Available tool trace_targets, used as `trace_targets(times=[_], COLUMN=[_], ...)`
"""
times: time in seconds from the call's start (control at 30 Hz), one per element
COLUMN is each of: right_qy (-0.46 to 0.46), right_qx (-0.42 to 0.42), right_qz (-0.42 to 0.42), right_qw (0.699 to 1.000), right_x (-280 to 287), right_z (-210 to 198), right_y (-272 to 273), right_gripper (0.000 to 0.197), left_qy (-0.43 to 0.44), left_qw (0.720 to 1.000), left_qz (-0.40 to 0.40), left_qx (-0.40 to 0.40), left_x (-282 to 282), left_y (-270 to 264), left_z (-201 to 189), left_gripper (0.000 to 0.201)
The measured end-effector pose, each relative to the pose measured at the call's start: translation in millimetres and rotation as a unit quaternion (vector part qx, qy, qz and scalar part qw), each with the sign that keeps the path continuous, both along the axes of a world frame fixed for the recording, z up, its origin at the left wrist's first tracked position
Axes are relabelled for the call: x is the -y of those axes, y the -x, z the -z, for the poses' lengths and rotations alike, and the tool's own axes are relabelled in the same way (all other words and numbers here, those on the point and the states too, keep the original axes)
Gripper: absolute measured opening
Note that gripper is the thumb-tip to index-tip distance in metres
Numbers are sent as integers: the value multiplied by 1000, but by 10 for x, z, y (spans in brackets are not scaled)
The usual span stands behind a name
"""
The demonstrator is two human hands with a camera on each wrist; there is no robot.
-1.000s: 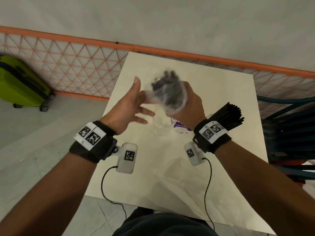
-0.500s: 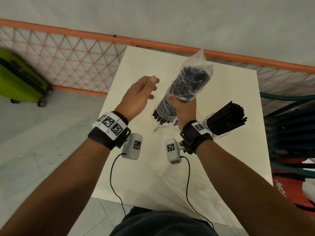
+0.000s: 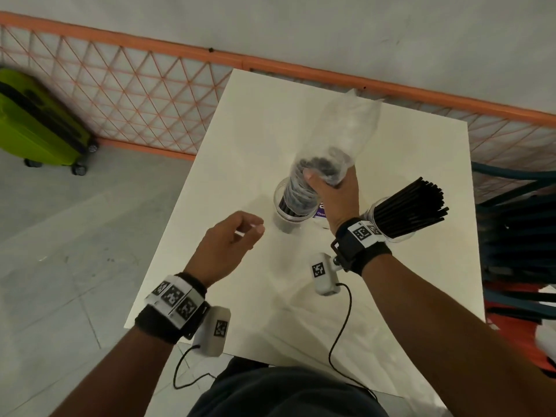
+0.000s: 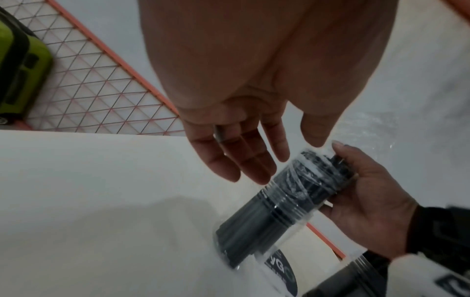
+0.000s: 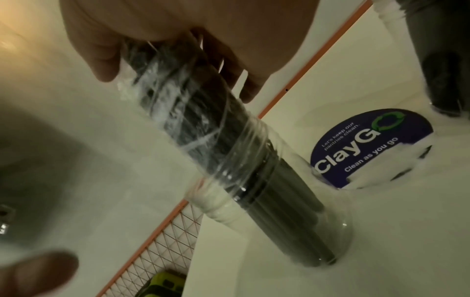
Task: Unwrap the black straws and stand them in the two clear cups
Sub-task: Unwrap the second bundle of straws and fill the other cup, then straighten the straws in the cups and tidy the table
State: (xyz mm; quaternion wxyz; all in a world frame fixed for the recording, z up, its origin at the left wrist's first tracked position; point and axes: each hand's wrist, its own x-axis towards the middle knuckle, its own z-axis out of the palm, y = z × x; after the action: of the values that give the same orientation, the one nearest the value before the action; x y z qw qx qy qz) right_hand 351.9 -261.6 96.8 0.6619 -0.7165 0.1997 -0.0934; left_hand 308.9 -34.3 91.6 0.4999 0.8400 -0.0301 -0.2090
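Progress check, ~halfway by my read. Far cup [image 3: 388,224], just right of my right hand [image 3: 338,203], already carries a full bunch of bare black straws [image 3: 421,209], leaning out to the right, no wrap on them. That half looks done.

Second bundle [image 5: 193,128] is what I'm on now. Its lower end sits inside the near cup [image 3: 290,210], left of the right hand; wrist views show the straw tips down at the cup's base. My right hand's fingers [image 5: 229,66] and thumb are curled round the upper part of the bundle, clamped on straws + plastic together. The clear wrapper [image 3: 346,124] stands up loose and mostly empty above that hand, so the sleeve seems partly slid off, not free yet.

Left hand [image 3: 231,245] hovers over the tabletop [image 3: 406,296], just left of the near cup, holding nothing. Fingers loosely bent in the head view, spread apart in the wrist view.

Left to do, imo: pull the wrapper fully clear, let the straws settle in the cup, ditch the plastic. Purple sticker [image 5: 368,144] lies between the cups.
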Motion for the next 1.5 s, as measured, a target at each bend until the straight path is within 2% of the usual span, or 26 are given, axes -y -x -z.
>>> trace_targets(times=[0.13, 0.27, 0.43, 0.5, 0.6, 0.67, 0.77, 0.8, 0.83, 0.9, 0.97, 1.07, 1.17, 1.27, 1.4, 1.43, 1.5], right_qy=[9, 8, 38, 85, 186, 181, 171, 169, 159, 143, 116, 77, 110, 148, 245, 233, 147], right_qx=[17, 24, 118, 130, 100, 93, 105, 100, 64, -68, -203, -313, -362, -382, -456, -464, -455], right_qz=[-6, -2, 98, 145, 172, 156, 101, 85, 84, 91, 110, 145, 138, 127, 73, 81, 126], right_qw=[1000, 1000, 987, 977, 962, 967, 974, 977, 982, 983, 966, 935, 915, 903, 853, 851, 869], right_x=[28, 44, 160, 314, 538, 581, 565, 601, 653, 823, 958, 1077, 1164, 1249, 1390, 1429, 1502], right_z=[-128, -354, -1009, -1182, -1182, -1144, -1092, -1001, -887, -527, -152, 208, 391, 474, 585, 629, 716], right_y=[23, 35, 50, 106, 352, 600, 1102, 1264, 1414, 1657, 1898, 2131, 2197, 2209, 2235, 2244, 2282], right_gripper=[39, 39, 36, 33, 43, 39, 20, 22, 24, 29, 34, 35, 27, 29, 31, 28, 22], left_qy=[-39, -57, -58, -63, -72, -75, -80, -81, -80, -83, -89, -98, -105, -105, -93, -91, -92], left_qw=[999, 997, 997, 996, 995, 995, 993, 993, 993, 992, 991, 988, 986, 986, 989, 990, 990], left_qz=[36, 44, 52, 55, 63, 62, 72, 74, 75, 79, 86, 104, 114, 118, 107, 104, 103], left_qx=[-1, -8, -11, -13, -24, -37, -44, -46, -47, -51, -57, -63, -57, -50, -42, -41, -40], left_x=[-157, -226, -230, -248, -279, -293, -319, -334, -345, -367, -378, -356, -312, -244, -175, -163, -149], left_y=[312, 510, 630, 656, 698, 718, 763, 780, 797, 836, 866, 883, 866, 841, 838, 844, 869], left_z=[66, 91, 97, 120, 144, 154, 168, 180, 192, 224, 247, 243, 226, 185, 163, 163, 174], left_gripper=[13, 15, 17, 17, 17, 16, 15, 15, 15, 15, 17, 19, 18, 18, 17, 16, 16])
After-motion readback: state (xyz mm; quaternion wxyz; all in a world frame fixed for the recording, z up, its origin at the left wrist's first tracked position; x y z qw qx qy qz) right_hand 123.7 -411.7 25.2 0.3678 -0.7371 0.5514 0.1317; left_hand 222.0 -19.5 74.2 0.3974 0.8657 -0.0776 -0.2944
